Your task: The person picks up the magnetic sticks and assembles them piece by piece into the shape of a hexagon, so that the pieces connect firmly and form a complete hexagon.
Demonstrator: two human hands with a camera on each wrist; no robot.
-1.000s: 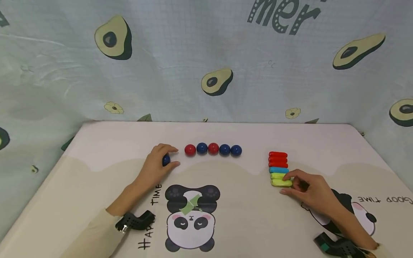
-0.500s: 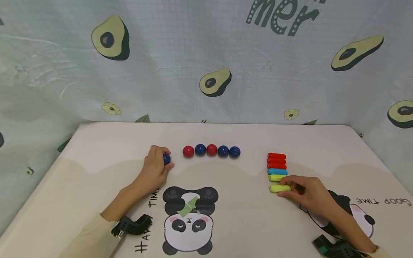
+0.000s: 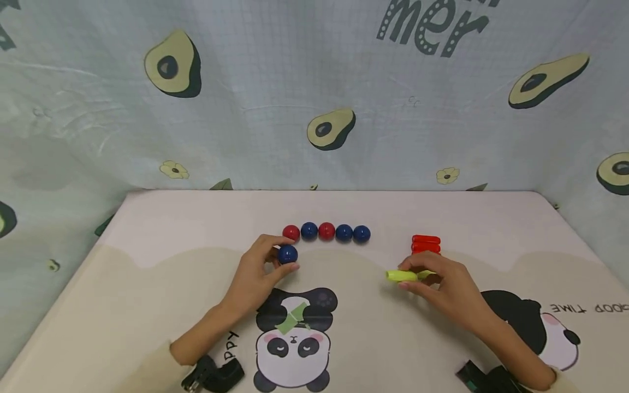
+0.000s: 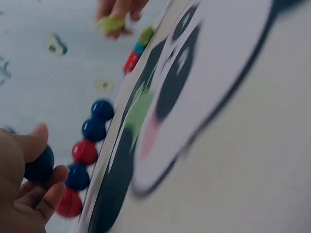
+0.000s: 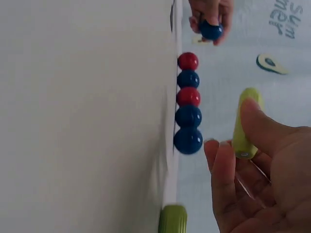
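Observation:
My left hand (image 3: 253,278) grips a blue ball (image 3: 288,254) between thumb and fingers, just in front of the left end of a row of red and blue balls. That row starts with a red ball (image 3: 291,232). Lifted above the table in my right hand (image 3: 449,284) is a yellow-green cylinder (image 5: 248,124), pinched by thumb and fingers. Behind the right hand lie red cylinders (image 3: 426,244). A blue cylinder (image 4: 139,48) and another yellow-green one (image 4: 146,35) show beside them in the left wrist view; the right hand mostly hides these in the head view.
A printed mat (image 3: 363,349) with panda drawings covers the table. A curtain (image 3: 255,65) with avocado prints hangs behind its far edge. Other balls in the row include a blue ball (image 3: 361,234) at the right end.
My left hand has carried the blue ball rightward to near the row's left end. The right hand has pulled the front yellow-green cylinder off its row, lifted it and moved left.

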